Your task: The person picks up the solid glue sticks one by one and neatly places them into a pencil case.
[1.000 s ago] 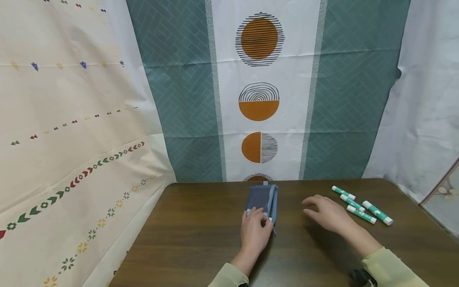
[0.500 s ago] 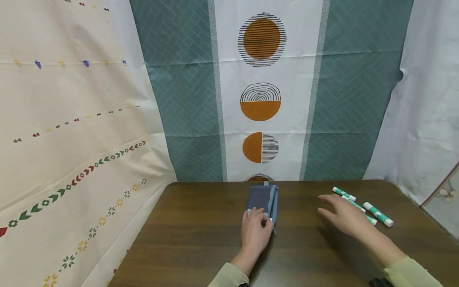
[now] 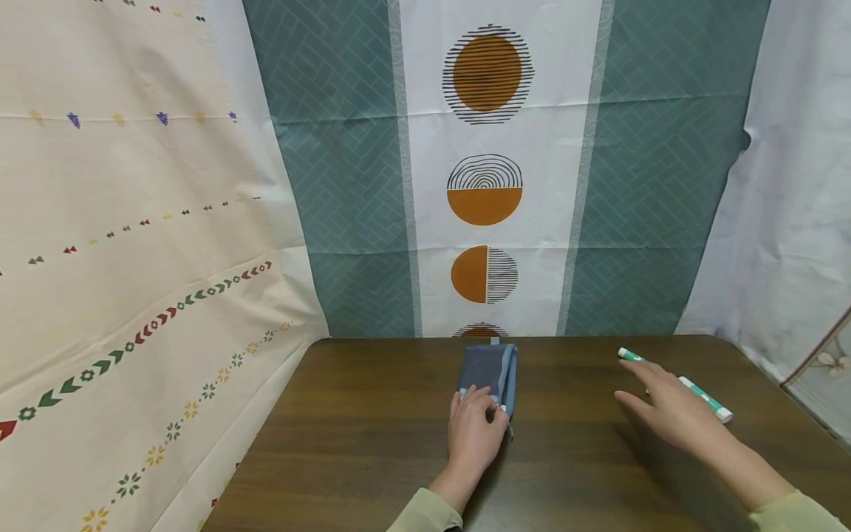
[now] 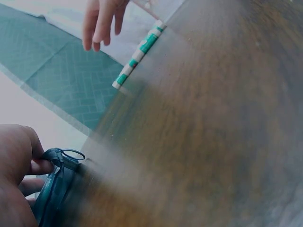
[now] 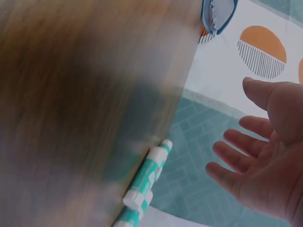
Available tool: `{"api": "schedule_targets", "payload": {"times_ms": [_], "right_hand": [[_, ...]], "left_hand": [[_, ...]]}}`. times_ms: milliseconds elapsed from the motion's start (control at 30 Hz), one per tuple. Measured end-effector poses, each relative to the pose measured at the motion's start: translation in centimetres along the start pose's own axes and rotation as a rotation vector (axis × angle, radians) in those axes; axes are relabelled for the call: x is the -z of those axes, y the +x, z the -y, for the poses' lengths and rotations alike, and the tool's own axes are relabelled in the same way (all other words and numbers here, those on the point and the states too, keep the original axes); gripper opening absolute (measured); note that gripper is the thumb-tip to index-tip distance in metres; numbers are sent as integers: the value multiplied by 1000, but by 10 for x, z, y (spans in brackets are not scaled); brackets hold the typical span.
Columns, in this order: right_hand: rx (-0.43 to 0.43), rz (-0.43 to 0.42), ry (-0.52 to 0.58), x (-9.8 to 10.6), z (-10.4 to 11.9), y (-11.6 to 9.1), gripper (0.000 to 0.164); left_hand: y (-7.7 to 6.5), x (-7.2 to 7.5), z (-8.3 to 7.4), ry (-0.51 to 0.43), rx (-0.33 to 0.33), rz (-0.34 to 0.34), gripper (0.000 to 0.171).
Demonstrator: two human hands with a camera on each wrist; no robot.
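A dark blue zippered pouch (image 3: 484, 363) lies upright in the frame near the table's back edge. My left hand (image 3: 475, 436) holds its near end; in the left wrist view, the thumb and a finger pinch the pouch's corner beside the zipper's pull ring (image 4: 72, 154). Over on the right, several green-and-white glue sticks (image 5: 144, 177) lie close together. My right hand (image 3: 678, 408) hovers above them with fingers spread, holding nothing. It hides most of them in the head view, leaving the thicker glue stick (image 3: 711, 403) and the tip of a thinner one showing.
The brown wooden table (image 3: 359, 443) has rounded back corners. A teal-and-white curtain (image 3: 352, 185) with orange circles hangs right behind it. A patterned cream cloth (image 3: 133, 332) hangs at the left and a white cloth (image 3: 784, 222) at the right.
My right hand has moved rightward from beside the glue sticks to over them, covering more of them. My left hand stays on the pouch.
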State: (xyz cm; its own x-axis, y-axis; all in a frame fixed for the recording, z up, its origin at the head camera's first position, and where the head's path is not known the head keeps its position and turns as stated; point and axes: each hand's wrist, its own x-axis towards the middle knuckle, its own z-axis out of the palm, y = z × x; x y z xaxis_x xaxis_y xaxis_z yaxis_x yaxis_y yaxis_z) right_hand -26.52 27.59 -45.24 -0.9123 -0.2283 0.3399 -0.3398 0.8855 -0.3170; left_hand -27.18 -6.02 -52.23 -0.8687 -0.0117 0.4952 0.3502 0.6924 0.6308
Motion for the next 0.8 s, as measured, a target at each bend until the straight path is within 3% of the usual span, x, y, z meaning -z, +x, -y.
{"api": "schedule_targets", "payload": {"times_ms": [500,800], "right_hand": [[-26,-20,-37,14,-29,-14,64],[-50,-12,-54,25,-37,-19,66]], "left_hand": [[-1,1,0,-14,9,11,20],[0,3,-2,2,-22,-20,20]]}}
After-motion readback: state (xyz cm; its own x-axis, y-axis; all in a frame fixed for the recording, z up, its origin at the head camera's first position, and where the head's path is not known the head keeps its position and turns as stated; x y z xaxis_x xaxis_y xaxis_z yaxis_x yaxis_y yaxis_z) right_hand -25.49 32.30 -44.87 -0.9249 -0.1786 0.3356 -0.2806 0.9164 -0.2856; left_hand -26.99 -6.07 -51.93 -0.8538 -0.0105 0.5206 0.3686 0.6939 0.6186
